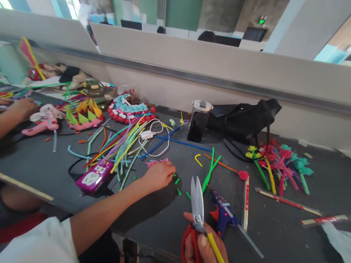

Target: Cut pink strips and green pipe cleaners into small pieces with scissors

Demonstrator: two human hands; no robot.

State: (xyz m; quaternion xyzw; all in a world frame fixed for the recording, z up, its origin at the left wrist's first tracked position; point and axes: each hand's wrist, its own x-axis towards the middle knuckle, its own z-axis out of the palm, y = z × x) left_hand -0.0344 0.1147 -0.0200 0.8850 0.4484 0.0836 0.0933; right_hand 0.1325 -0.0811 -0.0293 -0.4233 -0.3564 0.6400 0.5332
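My right hand grips a pair of scissors with one red and one yellow handle. Their blades point up and away, slightly parted. Over the table, my left hand has its fingers curled together; what they hold, if anything, is too small to make out. Short cut green pieces lie beside its fingertips, and a pink fuzzy piece shows just behind it. Longer green pipe cleaners lie crossed beyond the scissors. Right of the blades rests a blue glue gun with a clear glue stick in it.
Colourful pipe cleaners and a purple box lie left. Behind stand a phone, a cup and a black bag. Pipe-cleaner flowers lie right. A co-worker's hand is near a pink glue gun.
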